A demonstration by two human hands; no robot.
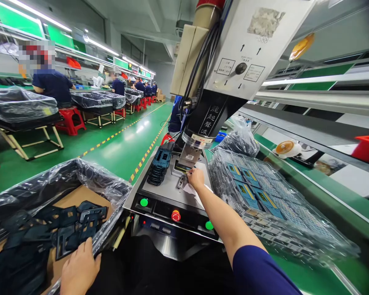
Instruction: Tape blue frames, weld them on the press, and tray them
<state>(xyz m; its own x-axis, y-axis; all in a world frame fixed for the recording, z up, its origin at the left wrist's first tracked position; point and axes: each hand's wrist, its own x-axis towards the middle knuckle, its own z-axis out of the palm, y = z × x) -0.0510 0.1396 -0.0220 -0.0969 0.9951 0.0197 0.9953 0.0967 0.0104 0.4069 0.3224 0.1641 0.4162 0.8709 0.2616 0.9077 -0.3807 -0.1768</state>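
One right hand (196,178) just beside the lower end of the metal press head (190,156), with fingers bent close together at the fixture (178,167); cannot tell whether pinching something. Near it, on the machine bed (166,190), a small metal piece (181,182); further left, a stack of dark plastic frames (160,164). Over the near rim of the film-lined bin (101,180), the left hand (80,268), thumb apart from fingers; cannot tell whether holding anything. Inside, many loose dark frames (63,219). To the right, stacked clear trays (313,235) with blue-and-yellow parts (246,194).
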